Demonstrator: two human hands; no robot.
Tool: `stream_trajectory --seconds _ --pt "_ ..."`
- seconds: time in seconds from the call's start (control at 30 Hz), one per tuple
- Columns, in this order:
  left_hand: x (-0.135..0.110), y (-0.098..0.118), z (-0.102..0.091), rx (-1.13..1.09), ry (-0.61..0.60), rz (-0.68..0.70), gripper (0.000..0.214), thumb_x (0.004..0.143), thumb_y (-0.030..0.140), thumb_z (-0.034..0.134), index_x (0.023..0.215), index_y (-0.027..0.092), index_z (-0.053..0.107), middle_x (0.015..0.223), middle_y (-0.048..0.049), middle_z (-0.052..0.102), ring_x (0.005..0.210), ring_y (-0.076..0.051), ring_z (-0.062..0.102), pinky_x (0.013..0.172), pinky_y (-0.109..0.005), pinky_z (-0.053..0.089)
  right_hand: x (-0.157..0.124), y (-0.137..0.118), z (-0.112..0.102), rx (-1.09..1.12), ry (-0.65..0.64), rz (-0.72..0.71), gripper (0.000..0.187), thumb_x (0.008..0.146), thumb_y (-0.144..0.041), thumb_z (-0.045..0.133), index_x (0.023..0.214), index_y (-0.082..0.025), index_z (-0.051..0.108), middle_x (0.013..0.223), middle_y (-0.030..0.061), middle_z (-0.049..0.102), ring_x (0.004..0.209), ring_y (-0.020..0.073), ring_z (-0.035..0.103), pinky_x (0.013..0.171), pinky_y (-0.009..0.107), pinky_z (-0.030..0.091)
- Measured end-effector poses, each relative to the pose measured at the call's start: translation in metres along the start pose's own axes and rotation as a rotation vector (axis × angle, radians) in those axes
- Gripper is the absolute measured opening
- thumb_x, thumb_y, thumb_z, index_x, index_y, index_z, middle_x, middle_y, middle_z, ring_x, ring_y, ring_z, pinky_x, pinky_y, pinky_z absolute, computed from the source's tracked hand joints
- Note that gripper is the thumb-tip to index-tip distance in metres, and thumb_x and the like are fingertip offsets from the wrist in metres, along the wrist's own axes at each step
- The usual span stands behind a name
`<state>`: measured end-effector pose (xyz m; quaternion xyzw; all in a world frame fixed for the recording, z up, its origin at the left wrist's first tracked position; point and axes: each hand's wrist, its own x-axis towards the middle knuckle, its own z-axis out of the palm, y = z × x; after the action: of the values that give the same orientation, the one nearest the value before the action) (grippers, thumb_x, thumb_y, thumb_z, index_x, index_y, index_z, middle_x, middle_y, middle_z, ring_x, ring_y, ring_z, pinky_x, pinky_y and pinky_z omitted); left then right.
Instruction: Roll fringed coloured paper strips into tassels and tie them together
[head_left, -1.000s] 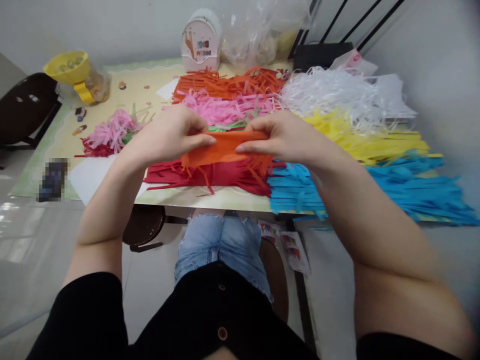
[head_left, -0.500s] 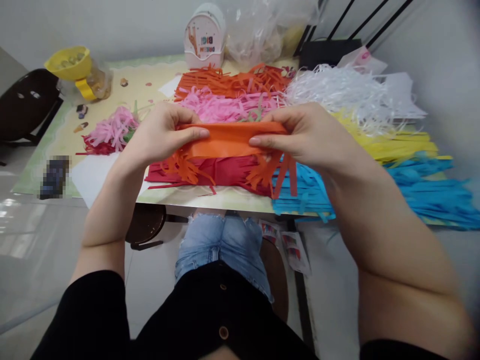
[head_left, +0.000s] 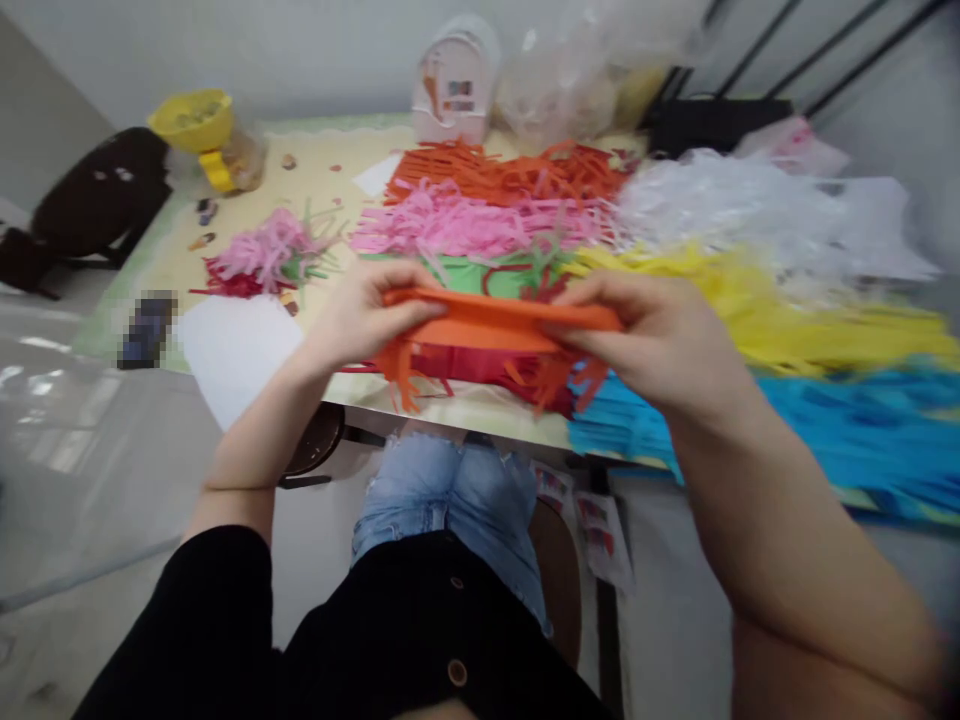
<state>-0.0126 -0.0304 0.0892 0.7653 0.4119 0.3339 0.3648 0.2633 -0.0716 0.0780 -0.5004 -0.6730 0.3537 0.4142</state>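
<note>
An orange fringed paper sheet (head_left: 487,325) is stretched between my hands above the table, its cut strips hanging at both ends. My left hand (head_left: 382,312) pinches its left part between thumb and fingers. My right hand (head_left: 637,325) grips its right part the same way. Below lies red fringed paper (head_left: 480,366), partly covered by the orange sheet. Just beyond are green paper (head_left: 465,272) and pink paper strips (head_left: 450,220), with more orange strips (head_left: 510,172) behind. Blurring softens the fingertips.
Blue strips (head_left: 847,420), yellow strips (head_left: 825,315) and white strips (head_left: 720,215) cover the right side. A small pink bundle (head_left: 266,245) and a white sheet (head_left: 240,340) lie left. Farther back stand a yellow-topped jug (head_left: 195,125), a white-and-pink holder (head_left: 454,90) and plastic bags (head_left: 562,95).
The view has shifted, so the table contents appear farther right. Both hands keep hold of the orange sheet, which sits lower in view and looks more folded; green paper behind is now more exposed.
</note>
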Motion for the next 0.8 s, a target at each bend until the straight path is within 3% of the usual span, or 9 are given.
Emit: stream_trajectory --seconds 0.07,0.23,0.33,0.47,0.6,0.73,0.8 --pt "-0.016 -0.009 0.01 -0.108 -0.036 -0.011 0.017 0.082 0.032 0.073 0.082 0.015 0.073 0.081 -0.0035 0.073 0.08 -0.015 0.068 0.076 -0.027 0.054 -0.009 0.007 0.003 -0.09 -0.034 0.025 0.013 0.071 -0.03 0.072 0.081 -0.03 0.08 0.079 0.0035 0.077 0.069 0.0268 0.07 0.063 0.041 0.053" --pt "-0.056 -0.029 0.021 -0.321 -0.066 -0.092 0.014 0.085 0.029 0.073 0.085 0.015 0.075 0.087 -0.0061 0.076 0.078 -0.014 0.068 0.075 -0.026 0.054 -0.024 0.012 0.013 -0.126 -0.225 0.145 0.015 0.068 -0.037 0.073 0.072 -0.052 0.077 0.072 -0.0006 0.078 0.069 0.0369 0.075 0.065 0.053 0.06" --pt "-0.07 -0.032 0.02 -0.372 -0.041 -0.111 0.013 0.085 0.029 0.076 0.085 0.016 0.075 0.089 -0.0072 0.077 0.083 -0.015 0.07 0.081 -0.027 0.055 -0.027 0.006 0.023 -0.149 -0.228 0.154 0.016 0.065 -0.043 0.072 0.068 -0.059 0.075 0.062 0.0018 0.073 0.067 0.0404 0.075 0.065 0.055 0.06" --pt "-0.07 -0.035 0.014 -0.403 -0.014 -0.123 0.013 0.087 0.028 0.076 0.087 0.015 0.076 0.094 -0.0088 0.078 0.089 -0.017 0.072 0.085 -0.028 0.056 -0.026 0.009 0.034 -0.123 -0.12 0.179 0.009 0.069 -0.047 0.074 0.069 -0.057 0.075 0.073 0.0031 0.077 0.066 0.0373 0.072 0.061 0.052 0.058" --pt "-0.059 -0.04 0.007 -0.377 0.024 -0.08 0.014 0.087 0.024 0.072 0.096 0.013 0.077 0.106 -0.0101 0.079 0.098 -0.018 0.073 0.09 -0.027 0.057 -0.019 0.02 0.039 -0.079 0.053 0.126 0.007 0.07 -0.04 0.079 0.075 -0.044 0.081 0.073 0.0021 0.076 0.062 0.0276 0.069 0.055 0.04 0.056" --pt "-0.047 -0.035 0.001 -0.437 0.043 -0.092 0.025 0.09 0.026 0.069 0.11 0.016 0.08 0.111 -0.0079 0.079 0.085 -0.014 0.074 0.076 -0.024 0.061 -0.012 0.023 0.04 0.018 0.106 0.045 0.025 0.072 -0.027 0.078 0.094 -0.035 0.086 0.091 -0.0001 0.082 0.077 0.0189 0.074 0.069 0.029 0.057" --pt "-0.039 -0.032 -0.001 -0.483 0.061 -0.112 0.024 0.089 0.026 0.07 0.109 0.018 0.081 0.106 -0.0049 0.08 0.077 -0.012 0.073 0.07 -0.023 0.062 -0.008 0.021 0.039 0.129 0.102 -0.012 0.026 0.075 -0.021 0.076 0.096 -0.031 0.086 0.093 -0.0005 0.082 0.076 0.0146 0.073 0.068 0.024 0.056"
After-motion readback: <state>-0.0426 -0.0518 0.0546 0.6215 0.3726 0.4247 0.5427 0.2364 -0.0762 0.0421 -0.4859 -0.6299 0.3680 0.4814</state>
